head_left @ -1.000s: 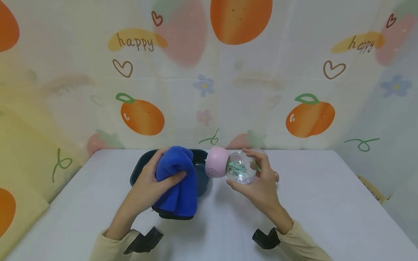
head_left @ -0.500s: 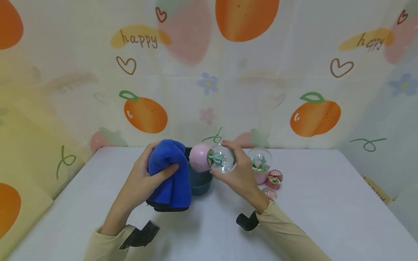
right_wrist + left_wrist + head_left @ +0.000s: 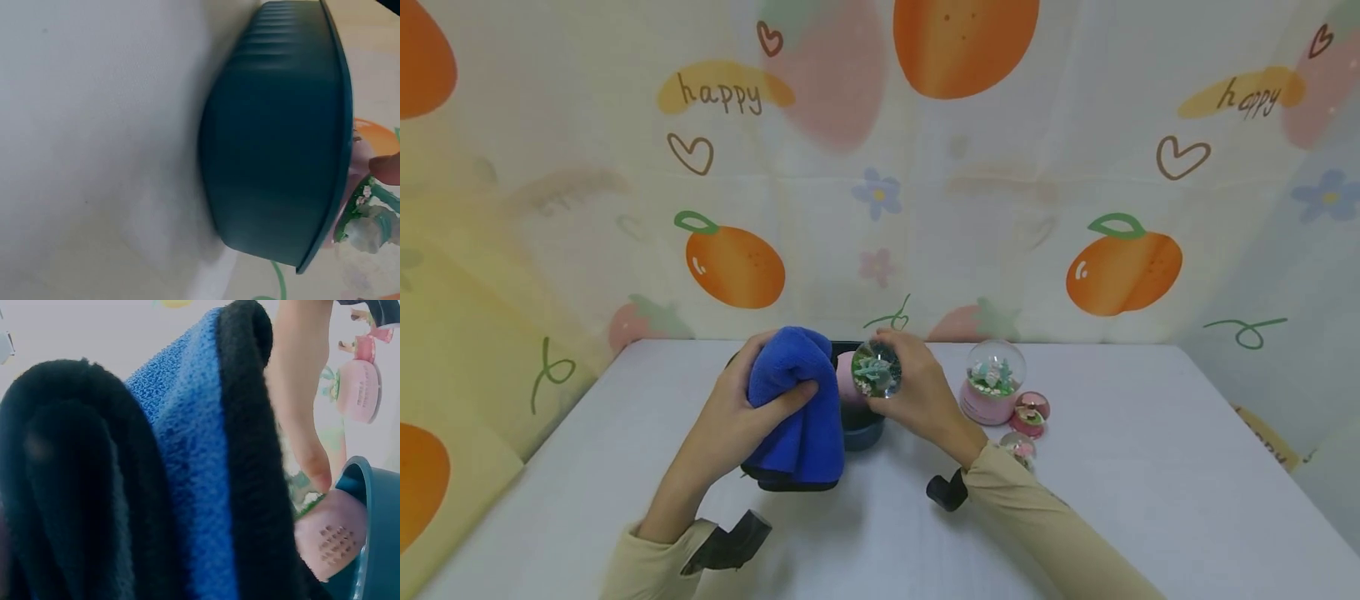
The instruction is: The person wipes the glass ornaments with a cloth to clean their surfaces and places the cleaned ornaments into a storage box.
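In the head view my left hand [image 3: 730,412] grips a folded blue cloth [image 3: 797,417] with black edging, thumb across its front. The cloth hides much of the dark teal basin [image 3: 863,437] behind it. My right hand [image 3: 921,392] holds a snow globe [image 3: 876,369] by its clear ball, tipped on its side with the pink base [image 3: 846,379] pointing left over the basin. That pink base [image 3: 334,534] overlaps the basin's rim [image 3: 369,487] in the left wrist view. Green and white figures show inside the globe [image 3: 369,219] in the right wrist view.
Right of the right hand, a larger snow globe [image 3: 992,383] with a pink base stands upright on the white table [image 3: 1135,467]. Beside it are a small red globe [image 3: 1030,414] and a small pink one [image 3: 1018,448], partly behind the sleeve. A printed curtain hangs behind.
My right hand has carried the snow globe left to the basin, turning its ball toward the camera. The globes on the table have come into view. My left hand still holds the cloth.
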Available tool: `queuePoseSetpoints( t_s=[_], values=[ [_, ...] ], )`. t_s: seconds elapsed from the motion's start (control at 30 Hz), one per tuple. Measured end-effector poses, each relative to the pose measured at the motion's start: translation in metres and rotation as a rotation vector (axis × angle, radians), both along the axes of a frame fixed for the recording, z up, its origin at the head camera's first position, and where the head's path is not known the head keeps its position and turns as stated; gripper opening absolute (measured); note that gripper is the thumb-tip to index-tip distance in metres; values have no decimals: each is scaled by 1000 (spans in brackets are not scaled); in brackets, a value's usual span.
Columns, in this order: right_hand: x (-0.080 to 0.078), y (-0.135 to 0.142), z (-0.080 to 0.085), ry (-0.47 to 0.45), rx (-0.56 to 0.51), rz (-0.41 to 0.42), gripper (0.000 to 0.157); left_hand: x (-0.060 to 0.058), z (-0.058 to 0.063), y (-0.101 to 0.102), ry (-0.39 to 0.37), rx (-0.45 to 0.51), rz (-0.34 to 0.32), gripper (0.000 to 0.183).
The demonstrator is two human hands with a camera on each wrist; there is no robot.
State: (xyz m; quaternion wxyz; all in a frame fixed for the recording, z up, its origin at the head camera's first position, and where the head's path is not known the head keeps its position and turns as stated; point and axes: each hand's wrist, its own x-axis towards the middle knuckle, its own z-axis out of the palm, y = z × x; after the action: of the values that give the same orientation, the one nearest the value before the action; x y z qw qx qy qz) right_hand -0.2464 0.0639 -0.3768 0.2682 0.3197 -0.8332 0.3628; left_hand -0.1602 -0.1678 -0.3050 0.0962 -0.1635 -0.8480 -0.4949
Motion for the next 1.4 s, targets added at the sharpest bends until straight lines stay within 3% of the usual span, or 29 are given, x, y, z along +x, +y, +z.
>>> queuePoseSetpoints(
  t_s=[0.2, 0.43, 0.77, 1.03, 1.4],
  values=[
    [-4, -9, 0, -47, 123, 28, 66, -4, -4, -1, -2, -5, -8, 56],
    [-5, -21, 0, -259, 225, 124, 70, -7, -7, -2, -13, -14, -28, 58],
    [-4, -23, -4, -305, 141, 169, 68, -6, -6, -4, -6, -33, -14, 57],
    [-4, -24, -6, -320, 114, 152, 73, -3, -8, -3, -5, -43, -9, 57],
    [6, 4, 7, -328, -8, 147, 78, -4, -8, -1, -7, -58, -10, 55]
  ],
)
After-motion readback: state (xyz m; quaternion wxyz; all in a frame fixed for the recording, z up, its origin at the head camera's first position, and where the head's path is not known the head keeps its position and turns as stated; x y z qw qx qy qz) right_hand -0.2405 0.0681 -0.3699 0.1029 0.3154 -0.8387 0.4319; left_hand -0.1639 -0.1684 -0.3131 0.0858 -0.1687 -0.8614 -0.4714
